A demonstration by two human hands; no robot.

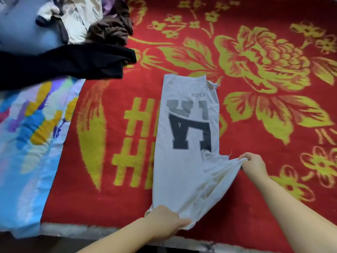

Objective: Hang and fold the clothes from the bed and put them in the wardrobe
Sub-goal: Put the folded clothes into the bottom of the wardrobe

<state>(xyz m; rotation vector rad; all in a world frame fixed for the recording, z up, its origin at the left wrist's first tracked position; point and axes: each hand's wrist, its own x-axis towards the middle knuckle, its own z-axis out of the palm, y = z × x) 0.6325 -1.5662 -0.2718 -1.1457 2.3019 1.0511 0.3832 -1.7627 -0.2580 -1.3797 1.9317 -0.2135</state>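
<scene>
A white T-shirt [184, 172] with large dark and grey letters lies folded lengthwise into a narrow strip on the red bed blanket [255, 125]. My left hand [165, 219] grips its near bottom edge by the front of the bed. My right hand [252, 165] pinches a stretched corner of the same shirt, pulled out to the right of the strip. More clothes wait at the back left: a black garment [63, 61], a brown one [109, 31] and a cream printed one [80, 17].
A bright blue, yellow and purple quilt [31, 143] covers the left side of the bed. The bed's front edge [82, 230] runs along the bottom of the view. The red blanket with yellow flowers spreads wide to the right.
</scene>
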